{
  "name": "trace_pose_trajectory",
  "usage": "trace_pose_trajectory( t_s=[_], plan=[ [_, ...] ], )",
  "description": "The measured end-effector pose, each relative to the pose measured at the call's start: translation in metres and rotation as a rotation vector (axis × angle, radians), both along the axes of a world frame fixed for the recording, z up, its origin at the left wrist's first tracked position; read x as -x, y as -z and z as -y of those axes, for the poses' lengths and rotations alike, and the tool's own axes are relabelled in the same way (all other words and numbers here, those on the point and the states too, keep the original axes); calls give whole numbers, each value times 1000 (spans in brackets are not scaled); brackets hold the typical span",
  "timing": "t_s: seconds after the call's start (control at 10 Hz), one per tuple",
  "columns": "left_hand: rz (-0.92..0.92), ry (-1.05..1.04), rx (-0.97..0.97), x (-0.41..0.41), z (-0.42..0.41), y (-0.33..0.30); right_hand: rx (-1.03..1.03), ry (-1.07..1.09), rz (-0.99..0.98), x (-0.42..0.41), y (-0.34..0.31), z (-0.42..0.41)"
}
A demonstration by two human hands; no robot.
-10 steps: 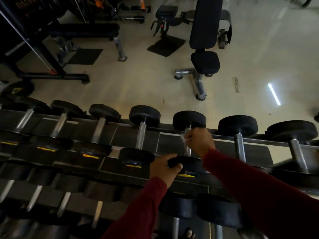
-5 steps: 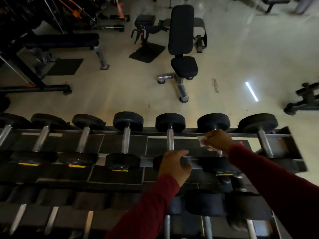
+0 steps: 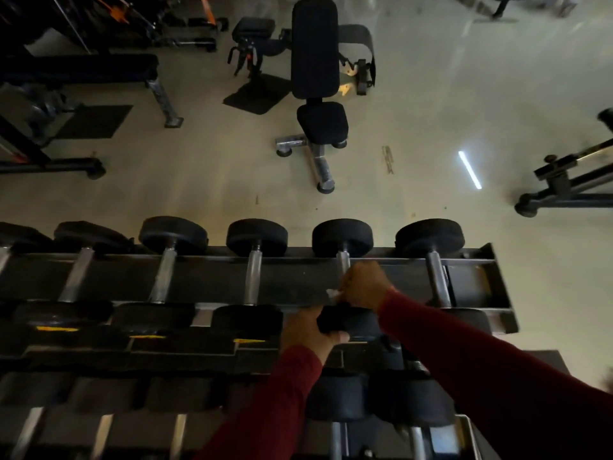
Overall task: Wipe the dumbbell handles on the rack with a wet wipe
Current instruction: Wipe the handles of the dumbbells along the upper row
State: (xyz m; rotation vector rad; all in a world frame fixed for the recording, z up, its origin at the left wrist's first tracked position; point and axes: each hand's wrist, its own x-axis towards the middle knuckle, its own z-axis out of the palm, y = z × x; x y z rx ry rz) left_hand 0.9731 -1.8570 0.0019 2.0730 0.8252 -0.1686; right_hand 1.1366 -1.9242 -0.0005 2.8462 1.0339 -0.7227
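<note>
Two hands work one dumbbell on the top tier. Our right hand (image 3: 364, 284) is curled round its chrome handle (image 3: 343, 258), fingers wrapped with the wet wipe (image 3: 332, 293) bunched inside the fist, so only a white corner shows at the left edge of the knuckles. We judge the wrap is meant to let the wipe reach all round the bar as the fist slides along it. Our left hand (image 3: 310, 331) grips the near head (image 3: 348, 322) of the same dumbbell, fingers hooked over its edge, most likely to keep the weight from rolling or shifting in its cradle under the rubbing. This dumbbell sits second from the right end of the rack (image 3: 497, 280), its far head (image 3: 342, 236) resting against the back rail. One more dumbbell (image 3: 434, 260) lies to its right, apparently waiting its turn. Beyond the rack an adjustable bench (image 3: 316, 61) stands on the pale floor (image 3: 431, 94).
</note>
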Motion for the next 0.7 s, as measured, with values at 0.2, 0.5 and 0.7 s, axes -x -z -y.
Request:
trace_pose_trajectory(
  t_s=[0.2,0.5,0.7],
  plan=[
    [-27,-184,51,-4,4,10,-86,-181,69,11,15,-16],
    [-30,-231,54,-6,4,23,-136,-122,-164,-21,14,20],
    [-41,-256,62,-7,4,24,-236,-85,-154,-23,23,13]
  ],
)
